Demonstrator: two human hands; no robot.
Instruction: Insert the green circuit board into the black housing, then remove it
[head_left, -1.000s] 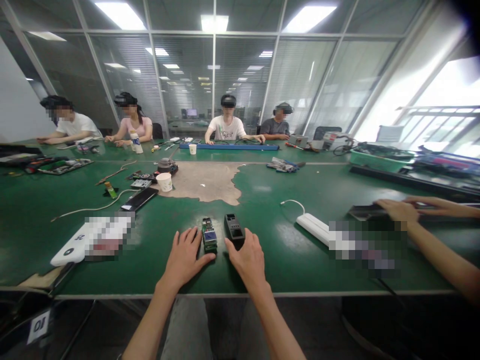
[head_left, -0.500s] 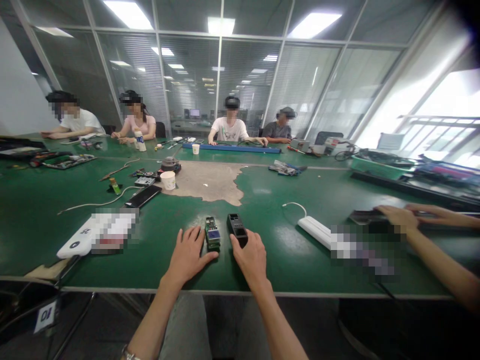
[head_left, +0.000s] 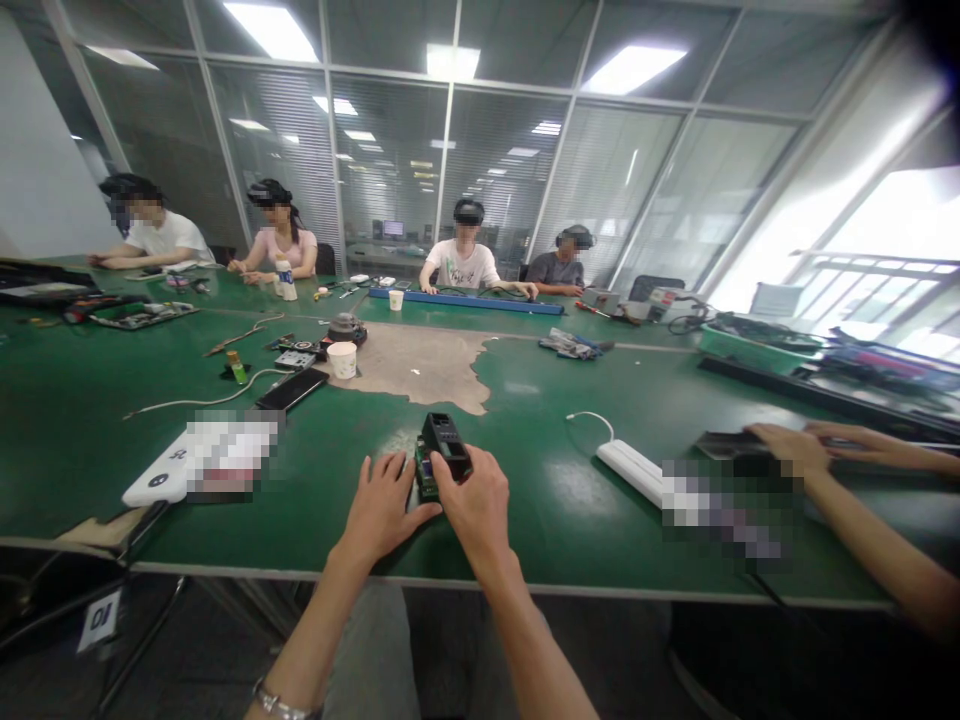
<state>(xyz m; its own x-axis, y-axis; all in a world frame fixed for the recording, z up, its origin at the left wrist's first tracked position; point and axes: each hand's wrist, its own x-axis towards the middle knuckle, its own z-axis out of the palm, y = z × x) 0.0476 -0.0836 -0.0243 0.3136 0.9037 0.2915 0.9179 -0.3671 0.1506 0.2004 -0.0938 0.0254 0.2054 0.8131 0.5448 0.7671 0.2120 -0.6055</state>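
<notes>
My right hand (head_left: 474,505) grips a black plastic housing (head_left: 444,440) with square and small cut-outs, its thumb on the near left side. The housing is held over the right part of a green circuit board (head_left: 425,478), hiding much of the board. Whether the two touch I cannot tell. My left hand (head_left: 382,505) rests on the green table (head_left: 315,530) just left of the board, fingers stretched out and thumb reaching along the board's near end.
A white power bank-like block (head_left: 161,475) lies left, beside a black phone (head_left: 294,388). A paper cup (head_left: 342,360) stands farther back. To the right are a white power strip (head_left: 634,472) and another person's hands (head_left: 795,450) on a dark part. Several people sit across the table.
My right hand has lifted the black housing and brought it left, over the circuit board. My left hand has stayed beside the board.
</notes>
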